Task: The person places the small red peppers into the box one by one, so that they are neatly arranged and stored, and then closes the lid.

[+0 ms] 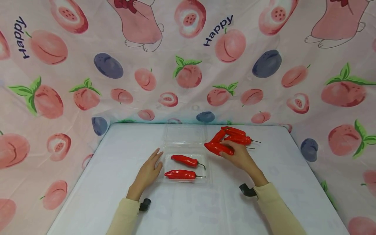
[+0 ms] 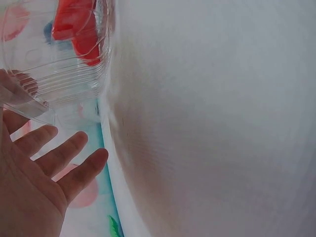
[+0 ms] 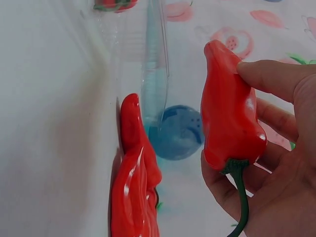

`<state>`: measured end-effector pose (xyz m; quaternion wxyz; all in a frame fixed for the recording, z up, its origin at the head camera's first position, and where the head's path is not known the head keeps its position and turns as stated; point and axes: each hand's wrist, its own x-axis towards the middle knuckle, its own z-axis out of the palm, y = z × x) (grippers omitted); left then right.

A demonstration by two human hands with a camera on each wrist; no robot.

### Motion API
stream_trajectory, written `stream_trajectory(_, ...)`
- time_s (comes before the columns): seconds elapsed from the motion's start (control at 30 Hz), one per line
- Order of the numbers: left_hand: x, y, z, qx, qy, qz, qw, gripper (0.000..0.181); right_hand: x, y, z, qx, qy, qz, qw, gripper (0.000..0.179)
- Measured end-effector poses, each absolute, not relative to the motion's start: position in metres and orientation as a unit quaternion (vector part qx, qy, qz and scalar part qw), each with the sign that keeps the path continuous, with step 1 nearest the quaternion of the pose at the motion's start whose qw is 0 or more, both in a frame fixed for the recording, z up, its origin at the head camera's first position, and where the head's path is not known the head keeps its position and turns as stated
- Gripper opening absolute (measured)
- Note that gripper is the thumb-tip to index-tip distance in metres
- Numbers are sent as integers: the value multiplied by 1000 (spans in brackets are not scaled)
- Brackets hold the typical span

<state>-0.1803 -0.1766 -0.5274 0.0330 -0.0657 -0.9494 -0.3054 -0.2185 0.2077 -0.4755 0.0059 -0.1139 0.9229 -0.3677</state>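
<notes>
A red chili pepper (image 3: pixel 229 108) with a green stem is pinched between the thumb and fingers of my right hand (image 1: pixel 236 155). In the head view this pepper overlaps a loose group of red peppers (image 1: pixel 237 139) at the table's back right. My left hand (image 1: pixel 149 169), fingers spread and nearly straight, is at the left side of a clear plastic box (image 1: pixel 207 163). Two red peppers lie in the box, an upper one (image 1: pixel 185 160) and a lower one (image 1: pixel 180 174), both with stems pointing right. The left wrist view has the fingers (image 2: pixel 69 153) beside the box's clear wall.
The box's clear lid (image 1: pixel 185 133) is hinged back, lying behind the base on the white table (image 1: pixel 117 156). Behind and beside the table hangs a cloth (image 1: pixel 188 42) printed with peaches. Dark wrist mounts (image 1: pixel 247 190) sit at both cuffs.
</notes>
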Motion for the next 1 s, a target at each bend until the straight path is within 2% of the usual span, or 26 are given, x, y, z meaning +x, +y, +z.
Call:
stream_trajectory(0.3,-181,-179,-528,-66,-949,-307,18,49,-212,195,-473,-132,918,-374,-1,49)
stream_trajectory(0.6,-179,-179,-529,-65,-949,-307,33,49,-208,180,-475,-154,909,-386,8,47)
stream_trajectory(0.83,-179,-177,-527,-59,-949,-310,13,49,-205,172,-474,-171,900,-401,10,44)
stream_trajectory(1.0,-180,-176,-526,-56,-950,-307,19,49,-204,164,-472,-184,895,-406,3,44)
